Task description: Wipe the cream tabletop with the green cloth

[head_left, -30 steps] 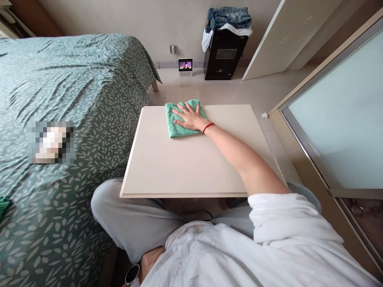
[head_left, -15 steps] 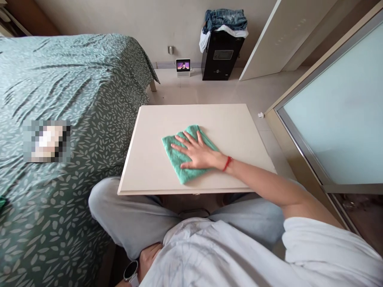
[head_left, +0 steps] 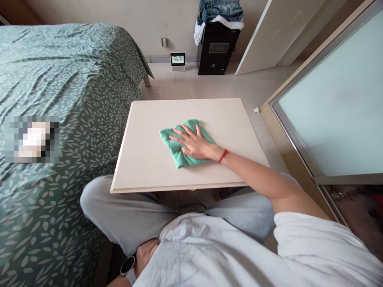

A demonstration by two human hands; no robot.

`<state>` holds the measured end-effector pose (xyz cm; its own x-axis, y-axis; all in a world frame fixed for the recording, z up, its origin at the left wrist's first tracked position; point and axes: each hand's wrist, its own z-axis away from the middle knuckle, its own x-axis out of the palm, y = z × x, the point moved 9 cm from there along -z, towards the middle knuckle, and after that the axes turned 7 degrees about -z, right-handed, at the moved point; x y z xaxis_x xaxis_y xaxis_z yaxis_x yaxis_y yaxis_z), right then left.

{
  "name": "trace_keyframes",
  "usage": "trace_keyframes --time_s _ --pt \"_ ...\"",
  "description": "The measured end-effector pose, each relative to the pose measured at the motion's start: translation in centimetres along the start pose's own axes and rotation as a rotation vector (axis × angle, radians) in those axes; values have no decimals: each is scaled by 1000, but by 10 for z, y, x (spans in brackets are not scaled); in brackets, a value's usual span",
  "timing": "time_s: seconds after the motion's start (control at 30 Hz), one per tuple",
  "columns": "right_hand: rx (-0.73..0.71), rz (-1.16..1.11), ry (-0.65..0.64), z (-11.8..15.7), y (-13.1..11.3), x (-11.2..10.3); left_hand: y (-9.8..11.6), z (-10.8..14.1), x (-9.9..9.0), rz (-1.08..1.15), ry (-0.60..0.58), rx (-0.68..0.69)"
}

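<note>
Since you drew the cloth (head_left: 184,160) back from the far edge of the desk (head_left: 143,163), it lies near the desk's middle, turned askew to the sides instead of square to them. Half a second ago it sat closer to the near edge, so you have slid it a little way out again; for the work in hand, that suggests to-and-fro strokes, seemingly in mid-course. Your right hand (head_left: 194,143) is spread wide, palm down, lying over the cloth without pinching it. Your left hand (head_left: 145,253) rests off the desk, on your own side of it, against the shirt (head_left: 206,255); its fingers are partly hidden, so how far open it is, or whether it has hold of anything, cannot be told. Beyond the desk, the screen (head_left: 178,59) now shows a different picture, which probably has no bearing on the cloth.
</note>
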<state>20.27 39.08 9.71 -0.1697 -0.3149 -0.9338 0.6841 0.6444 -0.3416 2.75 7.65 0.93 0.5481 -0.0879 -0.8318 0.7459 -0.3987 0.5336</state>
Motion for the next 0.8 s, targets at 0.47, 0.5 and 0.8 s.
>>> trace_keyframes --time_s 0.47,0.5,0.8 --pt "427 -125 165 -93 104 -61 9 -2 -8 -100 49 87" --pt "417 -119 162 -86 99 -57 9 -2 -8 -102 54 90" --pt "132 20 57 67 -9 8 8 1 -2 -109 44 72"
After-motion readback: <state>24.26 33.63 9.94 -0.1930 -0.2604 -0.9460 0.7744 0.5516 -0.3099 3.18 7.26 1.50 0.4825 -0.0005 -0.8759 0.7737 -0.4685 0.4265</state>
